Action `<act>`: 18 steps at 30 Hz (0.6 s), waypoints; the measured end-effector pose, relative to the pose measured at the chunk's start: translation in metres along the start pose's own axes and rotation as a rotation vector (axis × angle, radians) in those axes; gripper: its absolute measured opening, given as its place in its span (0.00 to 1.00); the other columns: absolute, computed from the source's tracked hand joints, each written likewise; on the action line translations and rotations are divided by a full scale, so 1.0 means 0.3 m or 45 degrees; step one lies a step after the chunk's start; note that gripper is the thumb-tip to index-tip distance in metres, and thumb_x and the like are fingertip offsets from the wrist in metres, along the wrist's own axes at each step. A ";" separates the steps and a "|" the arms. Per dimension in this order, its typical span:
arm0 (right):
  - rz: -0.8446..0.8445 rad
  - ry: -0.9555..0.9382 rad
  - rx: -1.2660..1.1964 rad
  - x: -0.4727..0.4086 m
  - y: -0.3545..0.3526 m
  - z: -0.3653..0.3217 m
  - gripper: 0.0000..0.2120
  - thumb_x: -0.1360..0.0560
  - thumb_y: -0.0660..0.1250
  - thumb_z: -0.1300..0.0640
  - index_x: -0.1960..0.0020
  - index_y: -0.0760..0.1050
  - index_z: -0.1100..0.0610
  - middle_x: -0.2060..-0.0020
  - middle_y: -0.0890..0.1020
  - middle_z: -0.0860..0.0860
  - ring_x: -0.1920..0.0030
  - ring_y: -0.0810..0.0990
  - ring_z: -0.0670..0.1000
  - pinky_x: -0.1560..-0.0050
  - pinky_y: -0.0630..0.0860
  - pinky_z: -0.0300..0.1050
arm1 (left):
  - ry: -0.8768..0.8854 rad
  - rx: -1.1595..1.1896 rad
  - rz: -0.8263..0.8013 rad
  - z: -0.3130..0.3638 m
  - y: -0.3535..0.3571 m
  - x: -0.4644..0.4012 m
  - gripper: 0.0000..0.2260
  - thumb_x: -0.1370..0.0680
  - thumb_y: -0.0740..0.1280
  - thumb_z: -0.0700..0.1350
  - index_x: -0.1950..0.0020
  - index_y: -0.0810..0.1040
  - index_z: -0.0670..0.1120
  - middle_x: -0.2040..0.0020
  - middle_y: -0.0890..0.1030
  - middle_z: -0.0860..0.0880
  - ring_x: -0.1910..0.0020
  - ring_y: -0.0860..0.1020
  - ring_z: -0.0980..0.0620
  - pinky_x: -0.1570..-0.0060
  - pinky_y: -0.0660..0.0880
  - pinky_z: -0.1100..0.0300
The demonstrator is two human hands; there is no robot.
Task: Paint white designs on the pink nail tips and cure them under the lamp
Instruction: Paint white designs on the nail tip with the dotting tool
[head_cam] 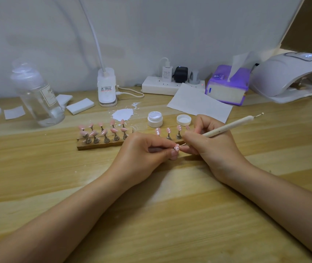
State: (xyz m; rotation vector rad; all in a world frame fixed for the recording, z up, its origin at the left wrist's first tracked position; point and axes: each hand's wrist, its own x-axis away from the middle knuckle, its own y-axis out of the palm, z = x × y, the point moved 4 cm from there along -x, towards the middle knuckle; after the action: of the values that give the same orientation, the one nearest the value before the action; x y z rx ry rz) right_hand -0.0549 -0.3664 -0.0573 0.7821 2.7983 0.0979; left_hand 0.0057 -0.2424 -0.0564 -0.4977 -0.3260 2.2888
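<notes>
Starting from the left edge: a clear plastic bottle stands on the wood-grain table, with a couple of flat white pads lying just beside it. Next comes a white clip lamp base with its bendy neck going up out of view, and a splat of white paint on the table in front of it. Below that is a long wooden holder running left-right, stocked with glossy pink tips on little metal stands.

In the middle, the left hand pinches one pink tip between thumb and fingers, just above the table, its painted face turned up toward the camera with white dots on it. The right hand grips a slim cream dotting pen like a pencil; its long axis slants from upper right down to lower left, fine metal point right at the tip.

Behind the hands: a small open white jar, its round lid beside it, and three more dotted tips standing upright. Further right there's a paper sheet, a purple tissue box, and the domed white curing lamp at the far right.
</notes>
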 end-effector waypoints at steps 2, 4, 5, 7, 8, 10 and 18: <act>0.025 0.035 -0.099 -0.005 -0.003 -0.006 0.20 0.28 0.64 0.71 0.72 0.60 0.56 0.83 0.65 0.43 0.82 0.67 0.40 0.72 0.77 0.36 | -0.007 0.007 0.010 -0.002 0.000 0.001 0.06 0.29 0.72 0.37 0.59 0.84 0.48 0.65 0.84 0.53 0.63 0.80 0.63 0.58 0.75 0.72; 0.036 0.053 -0.134 -0.007 -0.006 -0.010 0.19 0.26 0.64 0.64 0.72 0.60 0.56 0.84 0.66 0.43 0.82 0.67 0.40 0.72 0.76 0.36 | -0.013 0.029 0.014 -0.003 0.001 0.000 0.06 0.29 0.71 0.38 0.59 0.83 0.49 0.64 0.84 0.52 0.63 0.81 0.61 0.56 0.76 0.70; 0.038 0.059 -0.141 -0.006 -0.007 -0.011 0.19 0.26 0.64 0.62 0.72 0.60 0.55 0.84 0.66 0.42 0.82 0.67 0.40 0.73 0.76 0.36 | -0.012 0.030 0.014 -0.004 0.001 0.000 0.06 0.29 0.71 0.38 0.59 0.83 0.49 0.64 0.84 0.51 0.62 0.82 0.60 0.55 0.77 0.69; 0.026 0.056 -0.150 -0.005 -0.008 -0.009 0.19 0.25 0.65 0.61 0.71 0.61 0.55 0.84 0.67 0.43 0.82 0.67 0.40 0.72 0.76 0.35 | -0.008 0.022 0.010 -0.005 0.002 0.000 0.06 0.29 0.71 0.37 0.58 0.83 0.48 0.64 0.84 0.52 0.63 0.81 0.61 0.56 0.76 0.69; 0.012 0.050 -0.155 -0.005 -0.008 -0.007 0.18 0.26 0.65 0.63 0.70 0.61 0.55 0.84 0.67 0.43 0.82 0.67 0.40 0.72 0.76 0.35 | -0.010 0.025 0.007 -0.004 0.002 -0.001 0.06 0.29 0.71 0.36 0.58 0.83 0.47 0.65 0.84 0.52 0.63 0.81 0.61 0.57 0.76 0.70; -0.010 0.036 -0.160 -0.008 -0.007 -0.004 0.16 0.27 0.65 0.67 0.66 0.63 0.55 0.83 0.68 0.43 0.81 0.67 0.40 0.70 0.77 0.36 | -0.017 0.037 0.002 -0.004 0.003 0.000 0.06 0.29 0.71 0.35 0.58 0.83 0.46 0.65 0.84 0.53 0.63 0.81 0.61 0.58 0.75 0.71; -0.040 0.016 -0.099 -0.005 -0.005 0.003 0.20 0.30 0.67 0.71 0.74 0.64 0.55 0.75 0.69 0.52 0.69 0.77 0.45 0.64 0.80 0.38 | -0.001 0.009 -0.013 0.002 0.003 0.001 0.06 0.29 0.70 0.35 0.56 0.83 0.44 0.64 0.84 0.50 0.63 0.80 0.63 0.58 0.74 0.73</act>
State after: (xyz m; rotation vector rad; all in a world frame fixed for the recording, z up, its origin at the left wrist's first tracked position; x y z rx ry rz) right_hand -0.0543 -0.3685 -0.0580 0.7221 2.7987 0.2057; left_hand 0.0048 -0.2428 -0.0563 -0.4902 -0.3199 2.2793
